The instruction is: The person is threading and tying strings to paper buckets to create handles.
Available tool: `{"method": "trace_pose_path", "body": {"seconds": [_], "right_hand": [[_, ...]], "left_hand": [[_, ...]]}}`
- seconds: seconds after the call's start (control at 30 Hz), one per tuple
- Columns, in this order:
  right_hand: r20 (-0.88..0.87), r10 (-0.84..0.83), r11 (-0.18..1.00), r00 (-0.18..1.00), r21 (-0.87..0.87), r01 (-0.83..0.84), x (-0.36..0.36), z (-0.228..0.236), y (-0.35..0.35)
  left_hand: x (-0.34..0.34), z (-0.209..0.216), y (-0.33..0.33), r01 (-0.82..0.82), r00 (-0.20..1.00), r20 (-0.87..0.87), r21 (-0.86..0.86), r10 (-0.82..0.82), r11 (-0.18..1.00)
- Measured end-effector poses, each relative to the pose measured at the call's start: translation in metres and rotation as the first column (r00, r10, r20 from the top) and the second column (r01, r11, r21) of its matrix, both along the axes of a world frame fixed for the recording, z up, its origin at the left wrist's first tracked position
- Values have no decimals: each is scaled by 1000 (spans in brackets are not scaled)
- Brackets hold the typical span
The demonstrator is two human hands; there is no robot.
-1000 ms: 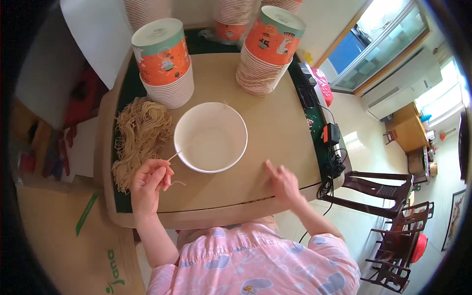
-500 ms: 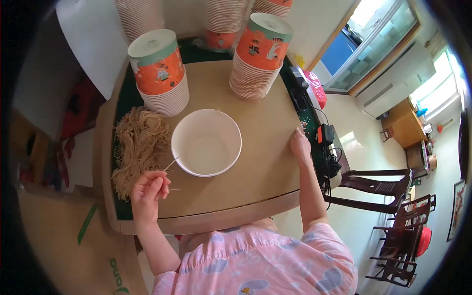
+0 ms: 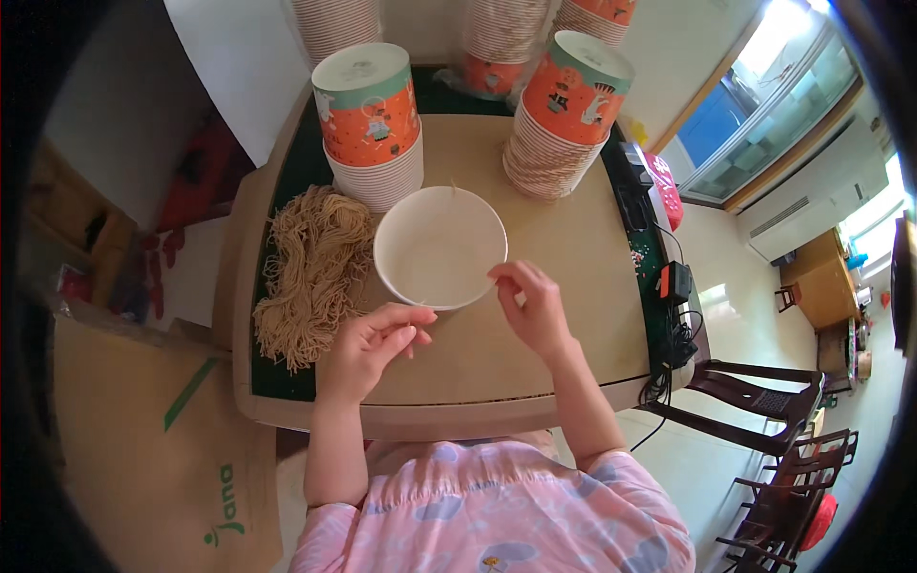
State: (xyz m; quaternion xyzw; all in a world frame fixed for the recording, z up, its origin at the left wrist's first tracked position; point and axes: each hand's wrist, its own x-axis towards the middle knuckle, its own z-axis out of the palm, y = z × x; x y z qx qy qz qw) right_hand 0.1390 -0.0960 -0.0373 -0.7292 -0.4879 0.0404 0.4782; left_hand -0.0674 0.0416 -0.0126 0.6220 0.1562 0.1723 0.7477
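Note:
A white paper bucket [image 3: 440, 272] stands mouth-up on the table, with a bit of beige string [image 3: 455, 185] at its far rim. Just off its near side is my left hand [image 3: 373, 349], thumb and fingers pinched on a short piece of string that barely shows. My right hand [image 3: 531, 304] is at the bucket's near right rim, its fingertips pressed together; what they hold, if anything, is too small to make out. Left of the bucket lies a tangled heap of beige strings [image 3: 315, 277].
Behind the bucket stand two stacks of upturned orange and green paper buckets, one left [image 3: 368, 124] and one right [image 3: 564, 115]. More wrapped stacks [image 3: 504, 38] rise at the back. A power strip [image 3: 632, 196] and black cables [image 3: 676, 334] line the right edge, near a dark wooden chair [image 3: 759, 401].
My right hand has come from the table's right side to the bucket's rim. My left hand has moved right, away from the string heap, still pinching the string. The whole view has shifted.

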Motion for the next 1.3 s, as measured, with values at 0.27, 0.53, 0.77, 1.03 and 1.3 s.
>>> {"method": "trace_pose_path", "body": {"seconds": [0.27,0.53,0.77,1.03,1.3], "right_hand": [[-160,-2,988,987,153,27,-28,30,-12],[-774,155,942,614,-72,-329,-80,-12,-30],[-917,344,861,203,394,322,-56,-25,-45],[-830,478,860,288,508,37,-73,-1,-46],[-761,451,892,467,361,-272,-95,-1,-47]], "left_hand": [[9,-1,-23,-32,945,296,-336,138,941],[17,10,-39,-100,933,324,-192,159,976],[-2,-28,-50,-108,991,-51,270,126,957],[-1,-29,-59,-127,966,-189,249,177,960],[11,-22,-60,-58,993,-110,-210,35,976]]}}
